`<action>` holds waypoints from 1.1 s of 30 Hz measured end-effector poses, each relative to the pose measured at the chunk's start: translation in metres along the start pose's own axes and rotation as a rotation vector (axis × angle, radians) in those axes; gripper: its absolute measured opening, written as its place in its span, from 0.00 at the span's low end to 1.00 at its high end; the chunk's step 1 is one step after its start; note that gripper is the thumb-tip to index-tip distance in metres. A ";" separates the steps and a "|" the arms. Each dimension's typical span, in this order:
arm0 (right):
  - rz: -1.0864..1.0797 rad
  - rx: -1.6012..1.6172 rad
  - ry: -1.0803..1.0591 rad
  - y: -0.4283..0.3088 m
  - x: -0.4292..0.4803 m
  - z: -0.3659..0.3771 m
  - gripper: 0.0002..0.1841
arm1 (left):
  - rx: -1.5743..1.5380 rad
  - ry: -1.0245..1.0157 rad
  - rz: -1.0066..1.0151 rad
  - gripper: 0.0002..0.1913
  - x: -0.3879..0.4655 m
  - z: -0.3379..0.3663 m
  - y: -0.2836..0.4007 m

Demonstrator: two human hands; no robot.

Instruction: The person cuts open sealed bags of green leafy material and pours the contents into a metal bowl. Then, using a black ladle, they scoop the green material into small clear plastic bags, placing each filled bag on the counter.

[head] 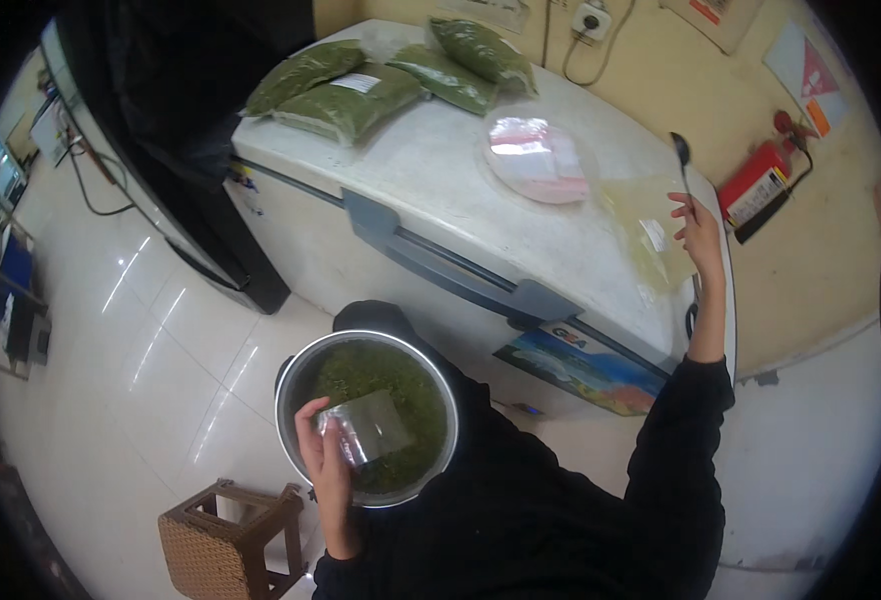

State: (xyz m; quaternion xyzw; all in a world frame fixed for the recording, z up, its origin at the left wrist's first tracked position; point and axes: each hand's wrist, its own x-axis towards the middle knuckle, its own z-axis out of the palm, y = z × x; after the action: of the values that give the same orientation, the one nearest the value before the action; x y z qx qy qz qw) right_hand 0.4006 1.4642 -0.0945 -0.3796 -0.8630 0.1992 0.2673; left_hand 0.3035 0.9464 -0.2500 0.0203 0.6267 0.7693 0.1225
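Observation:
My left hand (326,446) holds a clear plastic piece (380,426) over a round metal pot (452,409); whether it is a bag or a box I cannot tell. Inside the pot lies a wet-looking green mass (369,367). At the right end of a white chest freezer (425,180), my right hand (699,229) grips a dark spoon (680,150), its bowl pointing away from me. Beneath that hand, a pale yellowish plastic bag (650,225) with a white label lies flat on the lid. Beside it rests a round clear-topped pack (534,154) with pink parts.
Several filled green plastic bags (350,101) lie at the freezer's far left. A grey handle (455,274) juts from its front. Right of the freezer hangs a red fire extinguisher (759,180). A brown woven-pattern plastic stool (219,536) stands on the tiled floor (163,360).

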 end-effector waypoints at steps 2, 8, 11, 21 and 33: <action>-0.076 -0.178 0.099 0.032 -0.006 -0.011 0.17 | 0.010 0.004 -0.052 0.13 -0.002 0.003 0.003; 0.184 -0.476 0.249 0.087 -0.102 -0.057 0.20 | 0.051 -0.014 -0.017 0.12 0.000 -0.004 -0.003; 0.297 -0.484 0.176 0.115 -0.132 -0.047 0.27 | 0.074 -0.018 0.009 0.13 0.007 -0.002 -0.009; 0.444 -0.371 0.180 0.151 -0.201 -0.101 0.27 | 0.097 -0.024 0.067 0.20 0.007 0.008 -0.006; 0.158 -0.493 0.212 0.146 -0.049 -0.038 0.26 | 0.122 -0.171 0.032 0.17 0.004 -0.002 0.002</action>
State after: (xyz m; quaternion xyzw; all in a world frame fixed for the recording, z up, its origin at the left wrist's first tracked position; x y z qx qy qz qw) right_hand 0.5321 1.5246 -0.1595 -0.5179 -0.8204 -0.0374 0.2393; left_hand 0.2984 0.9447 -0.2491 0.1035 0.6592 0.7270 0.1619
